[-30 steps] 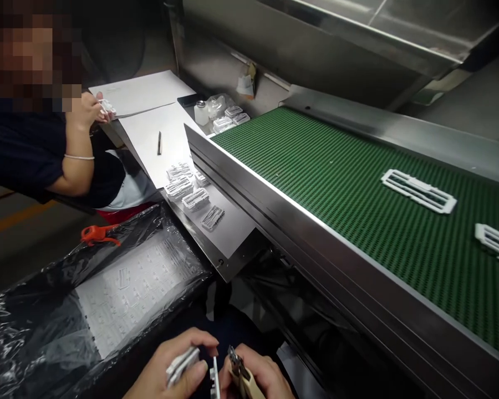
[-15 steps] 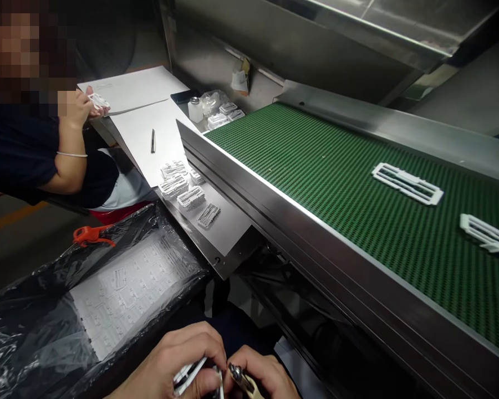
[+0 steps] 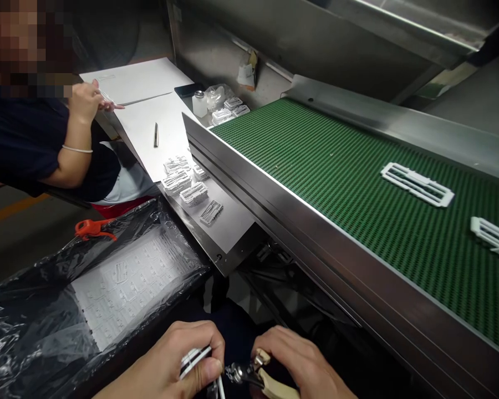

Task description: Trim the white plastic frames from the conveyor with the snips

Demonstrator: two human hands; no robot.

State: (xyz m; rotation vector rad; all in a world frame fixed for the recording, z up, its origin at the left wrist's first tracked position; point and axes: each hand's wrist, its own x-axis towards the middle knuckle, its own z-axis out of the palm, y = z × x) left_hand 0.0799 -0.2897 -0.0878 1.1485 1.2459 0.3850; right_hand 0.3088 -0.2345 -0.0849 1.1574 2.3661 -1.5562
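Observation:
At the bottom of the head view my left hand (image 3: 187,354) is closed on a white plastic slotted frame (image 3: 194,360), which is held tilted and partly covered by the fingers. To its right my right hand (image 3: 301,360) is wrapped round a pair of nippers (image 3: 276,385) with cream handles. The metal jaws of the nippers point left, close to the frame's edge and my left thumb; whether they touch it I cannot tell. Similar white frames (image 3: 418,184) lie on the green conveyor belt (image 3: 324,160).
Stacks of white frames (image 3: 193,193) and a knife (image 3: 156,134) rest on the white-covered table (image 3: 137,133). A co-worker's hand (image 3: 85,102) holds a white part. Left of me are a bin lined with black plastic (image 3: 33,321) and an orange-handled tool (image 3: 93,228). The conveyor's metal side (image 3: 299,227) runs at right.
My right hand and the nippers have moved right, leaving a gap beside my left hand, and more of the nippers shows. My left hand keeps the frame. The view has shifted slightly.

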